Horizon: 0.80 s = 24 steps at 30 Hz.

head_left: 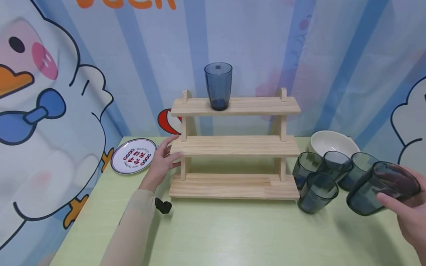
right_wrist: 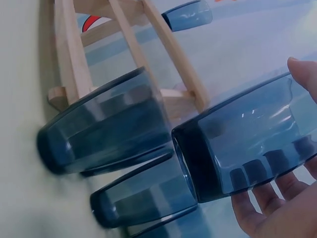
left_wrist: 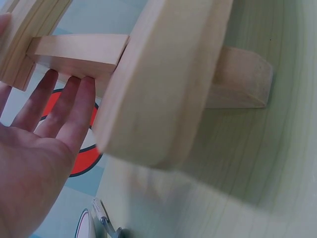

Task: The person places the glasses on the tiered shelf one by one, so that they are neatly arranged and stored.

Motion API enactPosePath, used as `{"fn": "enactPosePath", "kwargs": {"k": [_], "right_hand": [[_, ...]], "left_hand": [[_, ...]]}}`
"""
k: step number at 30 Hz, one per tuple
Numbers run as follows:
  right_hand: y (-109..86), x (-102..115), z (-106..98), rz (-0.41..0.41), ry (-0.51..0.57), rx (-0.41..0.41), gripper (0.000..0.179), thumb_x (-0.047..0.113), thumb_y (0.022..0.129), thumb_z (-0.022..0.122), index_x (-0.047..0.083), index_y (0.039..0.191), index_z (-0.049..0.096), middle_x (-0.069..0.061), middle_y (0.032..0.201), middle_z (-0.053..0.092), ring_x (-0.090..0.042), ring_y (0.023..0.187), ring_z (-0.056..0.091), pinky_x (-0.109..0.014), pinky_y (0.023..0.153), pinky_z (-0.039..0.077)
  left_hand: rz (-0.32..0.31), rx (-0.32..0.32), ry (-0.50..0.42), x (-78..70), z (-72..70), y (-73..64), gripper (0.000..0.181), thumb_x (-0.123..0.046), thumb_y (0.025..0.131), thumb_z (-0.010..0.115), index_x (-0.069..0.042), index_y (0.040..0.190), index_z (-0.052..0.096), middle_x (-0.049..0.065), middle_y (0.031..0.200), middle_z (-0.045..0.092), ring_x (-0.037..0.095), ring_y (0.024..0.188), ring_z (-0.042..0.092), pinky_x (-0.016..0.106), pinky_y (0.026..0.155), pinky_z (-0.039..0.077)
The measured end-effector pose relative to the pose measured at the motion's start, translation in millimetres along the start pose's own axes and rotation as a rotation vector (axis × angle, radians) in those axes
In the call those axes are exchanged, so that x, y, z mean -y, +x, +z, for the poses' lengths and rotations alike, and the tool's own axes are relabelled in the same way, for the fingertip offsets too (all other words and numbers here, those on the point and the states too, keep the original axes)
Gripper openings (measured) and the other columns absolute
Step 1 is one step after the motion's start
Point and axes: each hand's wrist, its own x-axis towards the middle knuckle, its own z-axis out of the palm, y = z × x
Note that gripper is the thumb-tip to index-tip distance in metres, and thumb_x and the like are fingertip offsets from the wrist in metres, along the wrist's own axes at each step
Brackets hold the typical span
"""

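A wooden three-tier display shelf [head_left: 233, 186] stands on the table. My left hand [head_left: 161, 162] grips the left end of its middle board; in the left wrist view, fingers [left_wrist: 81, 109] touch the upright under that board. Off to the right, my right hand [head_left: 407, 210] holds a tinted drinking glass [head_left: 362, 195], tilted with its mouth toward the palm. In the right wrist view, fingers and thumb lie round the sides of this glass [right_wrist: 247, 144]. Beneath and beside it, several matching glasses [head_left: 316, 195] stand upright at the shelf's right end. Another blue glass [head_left: 218, 87] stands upright on the top board.
Behind the grouped glasses sits a white bowl [head_left: 327, 138]. On the left, a white plate [head_left: 133, 168] with red lettering and a dark rim is close to my left hand. A striped cartoon backdrop [head_left: 159, 66] rises along the table's back edge.
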Motion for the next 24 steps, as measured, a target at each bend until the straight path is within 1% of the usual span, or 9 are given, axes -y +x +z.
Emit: {"fn": "enactPosePath", "kwargs": {"k": [5, 8, 11, 14, 16, 19, 24], "right_hand": [[12.1, 9.5, 10.1, -0.019, -0.028, 0.033, 0.077, -0.040, 0.076, 0.049, -0.006, 0.145, 0.055, -0.001, 0.127, 0.071, -0.008, 0.113, 0.066, -0.008, 0.087, 0.052], [18.0, 13.5, 16.1, -0.020, -0.096, 0.063, 0.077, -0.037, 0.080, 0.053, -0.002, 0.148, 0.054, 0.004, 0.128, 0.070, -0.006, 0.114, 0.063, -0.006, 0.090, 0.049], [23.6, 16.3, 22.6, -0.011, -0.111, 0.094, 0.076, -0.034, 0.083, 0.055, 0.001, 0.151, 0.052, 0.006, 0.130, 0.069, -0.005, 0.115, 0.063, -0.006, 0.091, 0.049], [30.9, 18.8, 30.7, -0.001, -0.091, 0.127, 0.074, -0.031, 0.086, 0.057, 0.002, 0.152, 0.051, 0.005, 0.132, 0.067, -0.005, 0.117, 0.062, -0.007, 0.092, 0.049], [36.2, 20.7, 36.7, 0.009, -0.074, 0.140, 0.073, -0.030, 0.087, 0.059, 0.002, 0.152, 0.051, 0.003, 0.132, 0.066, -0.006, 0.116, 0.063, -0.007, 0.091, 0.051], [44.7, 23.8, 46.5, 0.029, -0.102, 0.158, 0.071, -0.026, 0.089, 0.062, 0.004, 0.152, 0.051, 0.004, 0.132, 0.065, -0.005, 0.116, 0.062, -0.007, 0.088, 0.051], [59.7, 26.6, 64.6, 0.057, -0.169, 0.187, 0.070, -0.019, 0.090, 0.068, 0.007, 0.153, 0.051, 0.005, 0.129, 0.067, -0.008, 0.111, 0.061, -0.007, 0.083, 0.052]], "left_hand": [[0.004, -0.002, -0.002, 0.6, -0.6, -0.3, 0.064, -0.011, 0.102, 0.068, -0.032, 0.158, 0.045, 0.017, 0.153, 0.050, 0.035, 0.129, 0.057, 0.057, 0.099, 0.056], [0.005, -0.003, -0.003, 0.7, -1.0, -0.4, 0.064, -0.011, 0.102, 0.068, -0.032, 0.158, 0.045, 0.017, 0.154, 0.050, 0.035, 0.128, 0.058, 0.056, 0.099, 0.057], [0.003, -0.002, 0.000, 1.0, -1.1, -0.2, 0.065, -0.012, 0.102, 0.068, -0.030, 0.160, 0.044, 0.017, 0.154, 0.049, 0.035, 0.129, 0.058, 0.056, 0.099, 0.057], [-0.001, -0.003, 0.001, 1.4, -0.8, -0.1, 0.067, -0.011, 0.102, 0.068, -0.026, 0.162, 0.041, 0.018, 0.155, 0.049, 0.037, 0.130, 0.057, 0.057, 0.099, 0.056], [-0.003, -0.004, 0.005, 1.3, -0.6, -0.1, 0.068, -0.011, 0.102, 0.068, -0.024, 0.162, 0.040, 0.018, 0.155, 0.048, 0.038, 0.131, 0.057, 0.057, 0.099, 0.056], [-0.005, -0.003, 0.012, 1.4, -0.6, -0.1, 0.068, -0.012, 0.103, 0.067, -0.023, 0.163, 0.039, 0.017, 0.155, 0.048, 0.037, 0.131, 0.056, 0.057, 0.100, 0.056], [0.001, -0.001, 0.007, 0.4, -0.7, 0.1, 0.066, -0.012, 0.103, 0.067, -0.028, 0.161, 0.041, 0.018, 0.154, 0.048, 0.037, 0.130, 0.056, 0.058, 0.101, 0.055]]}}
